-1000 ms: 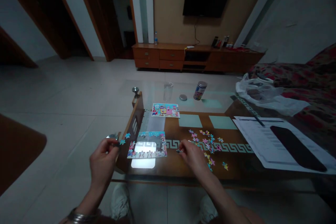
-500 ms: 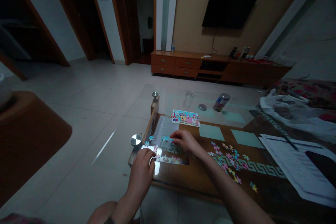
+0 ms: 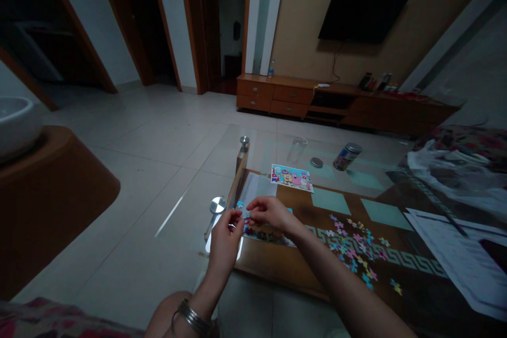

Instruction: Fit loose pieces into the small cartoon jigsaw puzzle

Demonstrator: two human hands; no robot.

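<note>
Both grips pinch small puzzle pieces (image 3: 246, 216) — left hand (image 3: 224, 240), right hand (image 3: 269, 213) — hiding the puzzle frame (image 3: 264, 234).

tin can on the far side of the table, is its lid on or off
Off, it seems. The tin can stands tilted in the picture with no lid visible on it, and a round lid lies flat on the glass table beside it.

The puzzle frame (image 3: 264, 233) lies on the near left corner of the glass table (image 3: 301, 269). The left hand (image 3: 225, 237) and right hand (image 3: 269, 213) meet above it. Loose puzzle pieces (image 3: 352, 248) lie to its right. The reference picture (image 3: 292, 177) lies behind it; farther back stand a tumbler (image 3: 296, 150), a lid (image 3: 316, 162) and a can (image 3: 347, 156). Papers (image 3: 455, 253) lie at the right.
</note>
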